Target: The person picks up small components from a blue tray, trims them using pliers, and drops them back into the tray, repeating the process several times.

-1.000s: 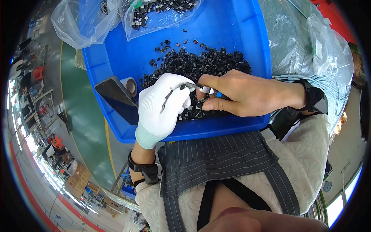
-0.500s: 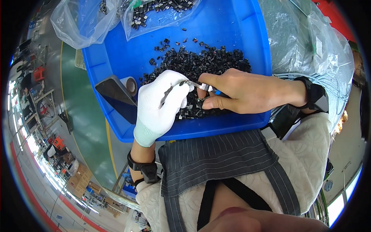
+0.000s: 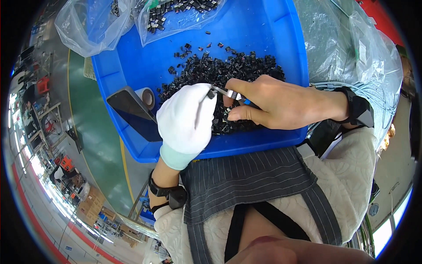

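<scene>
My left hand [image 3: 187, 116], in a white knit glove, is closed with its fingers pinched on a small black part [image 3: 211, 93]. In my bare right hand [image 3: 272, 101] is a pair of small pliers [image 3: 235, 95] with metal jaws and blue-and-black handles. The jaws point left and meet the black part at the gloved fingertips; whether they are shut on it is too small to tell. Both hands are above a heap of small black parts [image 3: 228, 70] in a blue plastic bin [image 3: 145, 53].
Clear plastic bags, one holding black parts [image 3: 165, 17], lie over the bin's far side. A dark phone [image 3: 132, 114] leans by a tape roll [image 3: 146, 97] at the bin's left. Plastic sheeting [image 3: 329, 48] and bundled grey-blue cables [image 3: 382, 97] are on the right.
My left hand has rolled over so the back of the glove faces up, and the black part shows at its fingertips. My right hand and the pliers have barely moved.
</scene>
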A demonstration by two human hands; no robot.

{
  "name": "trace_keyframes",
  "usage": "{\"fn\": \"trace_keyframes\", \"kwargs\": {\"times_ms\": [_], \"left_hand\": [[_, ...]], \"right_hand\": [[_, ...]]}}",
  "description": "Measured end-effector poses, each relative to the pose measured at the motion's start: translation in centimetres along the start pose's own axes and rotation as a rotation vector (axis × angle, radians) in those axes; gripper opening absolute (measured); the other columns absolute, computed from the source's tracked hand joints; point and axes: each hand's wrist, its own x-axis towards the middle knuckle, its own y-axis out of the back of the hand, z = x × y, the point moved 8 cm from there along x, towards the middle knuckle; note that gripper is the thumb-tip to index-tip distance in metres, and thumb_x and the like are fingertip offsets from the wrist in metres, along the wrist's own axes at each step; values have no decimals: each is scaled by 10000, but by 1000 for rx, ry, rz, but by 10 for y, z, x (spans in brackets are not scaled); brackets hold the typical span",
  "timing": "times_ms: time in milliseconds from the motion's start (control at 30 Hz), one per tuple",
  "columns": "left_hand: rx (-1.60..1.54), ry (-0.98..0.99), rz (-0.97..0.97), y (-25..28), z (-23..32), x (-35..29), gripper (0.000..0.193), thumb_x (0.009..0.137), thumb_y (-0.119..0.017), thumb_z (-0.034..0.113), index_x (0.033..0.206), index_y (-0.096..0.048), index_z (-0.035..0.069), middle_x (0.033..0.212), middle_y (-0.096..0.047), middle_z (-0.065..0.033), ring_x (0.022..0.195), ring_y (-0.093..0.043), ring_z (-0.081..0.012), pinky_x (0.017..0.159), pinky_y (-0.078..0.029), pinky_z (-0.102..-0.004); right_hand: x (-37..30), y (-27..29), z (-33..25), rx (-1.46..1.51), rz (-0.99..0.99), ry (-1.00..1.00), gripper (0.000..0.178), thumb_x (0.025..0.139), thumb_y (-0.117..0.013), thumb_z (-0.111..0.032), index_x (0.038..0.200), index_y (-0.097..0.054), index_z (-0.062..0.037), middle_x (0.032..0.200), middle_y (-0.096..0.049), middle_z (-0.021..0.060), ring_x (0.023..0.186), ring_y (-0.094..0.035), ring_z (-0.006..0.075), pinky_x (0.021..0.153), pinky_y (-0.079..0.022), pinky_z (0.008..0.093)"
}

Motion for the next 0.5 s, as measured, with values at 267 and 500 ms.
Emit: {"fn": "trace_keyframes", "kwargs": {"times_ms": [267,500], "left_hand": [[-312,314,-160,-7,-18,1,128,844,-619,63,964,-637,24,718,-606,-89,568,-595,-154,520,-443,-260],[-329,363,-276,-10,-23,0,125,845,-620,62,964,-639,28,736,-613,-92,596,-614,-164,538,-452,-254]], "right_hand": [[-1,-1,2,66,-39,-22,334,956,-523,-311,1067,-495,3,651,-554,205,550,-569,299,576,-433,385],[-1,-3,4,-112,-3,45,352,953,-524,-303,1077,-480,24,677,-567,225,609,-577,376,591,-441,399]]}}
